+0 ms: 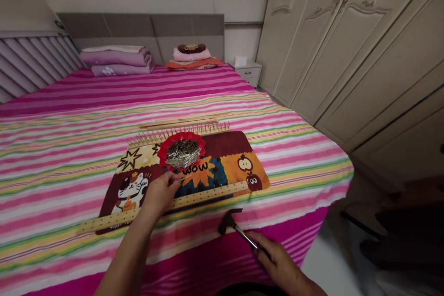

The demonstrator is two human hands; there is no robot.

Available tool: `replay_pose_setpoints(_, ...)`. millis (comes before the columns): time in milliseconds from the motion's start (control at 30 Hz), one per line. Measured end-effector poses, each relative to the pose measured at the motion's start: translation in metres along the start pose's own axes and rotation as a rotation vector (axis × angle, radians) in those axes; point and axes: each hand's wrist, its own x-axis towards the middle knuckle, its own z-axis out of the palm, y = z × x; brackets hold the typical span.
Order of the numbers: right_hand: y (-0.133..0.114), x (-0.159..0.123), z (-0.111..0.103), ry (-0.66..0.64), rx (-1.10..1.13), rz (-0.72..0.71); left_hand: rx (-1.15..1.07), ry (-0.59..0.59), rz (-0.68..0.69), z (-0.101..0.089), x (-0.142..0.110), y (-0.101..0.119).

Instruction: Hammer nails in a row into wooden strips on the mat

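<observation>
My right hand (274, 259) is wrapped around the handle of a claw hammer (245, 236), whose dark head rests on or just above the bedcover. My left hand (163, 190) is pinched closed just below a red scalloped bowl (161, 153) full of nails (183, 153). A thin pale nail seems to stick out to the right from its fingertips. Under the left forearm runs a wooden strip (199, 196) with rows of small holes; a few nails stand in its right part. Behind the bowl, another wooden strip (152, 138) bristles with several upright nails.
A printed mat (229, 145) with a cat and apples lies under the bowl on the striped bedcover (294, 162). More bare wooden strips (183, 121) lie behind it. Folded bedding (118, 60) is stacked by the headboard; wardrobes (329, 55) line the right side.
</observation>
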Motion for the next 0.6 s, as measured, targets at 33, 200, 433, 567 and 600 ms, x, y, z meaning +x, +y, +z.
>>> replay_pose_setpoints(33, 0.000, 0.000, 0.000, 0.006, -0.001, -0.005, 0.060, -0.019, -0.019, -0.002, -0.008, -0.003)
replay_pose_setpoints(200, 0.006, -0.001, 0.003, 0.009, -0.002, -0.013, 0.193, -0.062, -0.134, -0.004, -0.045, -0.024)
replay_pose_setpoints(433, 0.009, 0.000, 0.004, -0.018, -0.029, -0.001, 0.307, -0.048, -0.190, 0.014, -0.067, -0.043)
replay_pose_setpoints(567, 0.009, -0.001, 0.005, 0.004, -0.039, -0.012, 0.167, -0.104, -0.182, 0.023, -0.066, -0.046)
replay_pose_setpoints(600, 0.008, -0.002, 0.005, 0.005, -0.038, -0.014, 0.095, -0.130, -0.191, 0.024, -0.066, -0.045)
